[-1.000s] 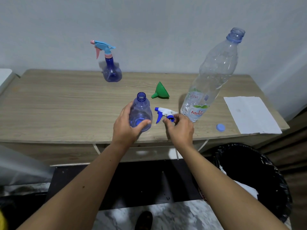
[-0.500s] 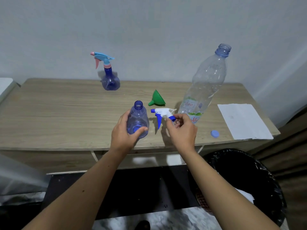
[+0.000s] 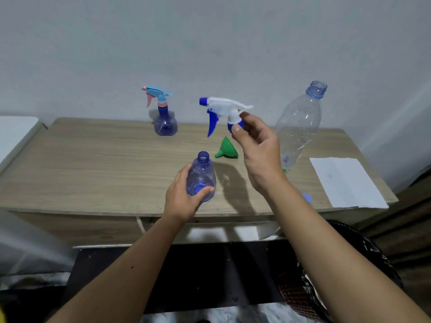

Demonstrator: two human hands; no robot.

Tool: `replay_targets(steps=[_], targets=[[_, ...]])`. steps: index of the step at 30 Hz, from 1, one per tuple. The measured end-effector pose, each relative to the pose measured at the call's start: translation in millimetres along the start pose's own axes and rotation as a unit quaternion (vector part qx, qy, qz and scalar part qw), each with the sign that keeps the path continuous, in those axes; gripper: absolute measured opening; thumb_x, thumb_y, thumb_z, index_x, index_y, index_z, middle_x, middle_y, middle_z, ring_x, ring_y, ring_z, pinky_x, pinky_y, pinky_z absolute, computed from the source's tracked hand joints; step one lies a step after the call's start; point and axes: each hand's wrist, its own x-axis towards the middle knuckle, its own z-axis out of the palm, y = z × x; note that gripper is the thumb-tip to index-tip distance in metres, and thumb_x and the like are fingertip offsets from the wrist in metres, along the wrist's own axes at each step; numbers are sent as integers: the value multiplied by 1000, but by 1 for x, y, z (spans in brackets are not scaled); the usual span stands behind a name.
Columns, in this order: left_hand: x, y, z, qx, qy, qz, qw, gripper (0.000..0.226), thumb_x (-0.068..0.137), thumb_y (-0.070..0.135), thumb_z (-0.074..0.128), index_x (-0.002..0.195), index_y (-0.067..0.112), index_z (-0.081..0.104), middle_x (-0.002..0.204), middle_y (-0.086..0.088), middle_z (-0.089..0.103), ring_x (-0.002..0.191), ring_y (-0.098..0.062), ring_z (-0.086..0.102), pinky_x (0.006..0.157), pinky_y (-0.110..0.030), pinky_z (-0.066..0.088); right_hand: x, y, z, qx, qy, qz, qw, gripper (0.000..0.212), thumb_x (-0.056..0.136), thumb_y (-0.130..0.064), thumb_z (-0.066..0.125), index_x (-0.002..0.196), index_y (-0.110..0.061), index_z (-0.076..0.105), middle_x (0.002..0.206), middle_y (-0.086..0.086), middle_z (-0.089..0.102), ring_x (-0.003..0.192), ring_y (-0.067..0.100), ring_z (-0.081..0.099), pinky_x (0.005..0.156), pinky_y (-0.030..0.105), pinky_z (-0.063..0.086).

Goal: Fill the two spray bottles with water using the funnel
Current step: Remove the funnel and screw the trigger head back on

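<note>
Two spray bottles await water: one [image 3: 164, 117] stands capped at upper centre-left of the table [image 3: 93, 159], while the left hand [image 3: 184, 194] grips the open bottle [image 3: 201, 178] at centre. Right of it, the right hand [image 3: 258, 148] pinches the removed trigger head [image 3: 224, 110] aloft above the unused green funnel [image 3: 227, 149]; the uncapped water bottle [image 3: 300, 122] stands at right, so filling apparently has yet to start.

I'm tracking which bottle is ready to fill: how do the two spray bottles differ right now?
The near spray bottle has an open neck and no sprayer; the far spray bottle keeps its sprayer on. The left hand grips the near one; the far one stands alone by the wall. Both are blue, see-through and upright.
</note>
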Motion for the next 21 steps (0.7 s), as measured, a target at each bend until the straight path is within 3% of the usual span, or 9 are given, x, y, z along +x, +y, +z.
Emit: replay_targets(steps=[2, 5, 10, 16, 21], targets=[[0, 0, 0, 4, -1, 2, 1000, 87, 74, 56, 84, 151, 32, 52, 141, 13, 66, 126, -8, 65, 109, -44, 54, 4, -8, 7, 16, -30, -15, 999, 33, 99, -4, 67, 132, -8, 64, 116, 5, 73, 109, 13, 70, 110, 39, 53], [1, -1, 1, 6, -2, 4, 1000, 86, 76, 52, 86, 152, 32, 52, 142, 13, 66, 127, -8, 65, 110, -44, 54, 8, -15, 17, 31, -57, -26, 998, 37, 100, -5, 63, 136, -1, 61, 121, 8, 72, 115, 20, 69, 113, 44, 51], [1, -1, 1, 4, 0, 5, 1000, 86, 75, 52, 86, 152, 33, 53, 142, 15, 66, 126, -6, 65, 109, -43, 54, 12, -21, 30, 48, -81, -32, 995, 29, 102, 0, 59, 131, 0, 60, 114, 11, 70, 112, 23, 71, 111, 40, 53], [1, -2, 1, 4, 0, 5, 1000, 87, 75, 51, 87, 153, 34, 51, 143, 16, 65, 127, -5, 64, 110, -39, 53, 15, -36, 39, 69, -67, -50, 994, 33, 102, -2, 59, 134, 5, 57, 112, 11, 70, 109, 24, 73, 107, 38, 55], [1, -2, 1, 10, 4, 9, 1000, 85, 80, 37, 93, 154, 31, 51, 144, 15, 64, 127, -2, 63, 110, -33, 52, 16, -50, 44, 66, -80, -64, 993, 32, 103, 2, 58, 135, 6, 56, 114, 11, 69, 110, 25, 72, 107, 38, 55]])
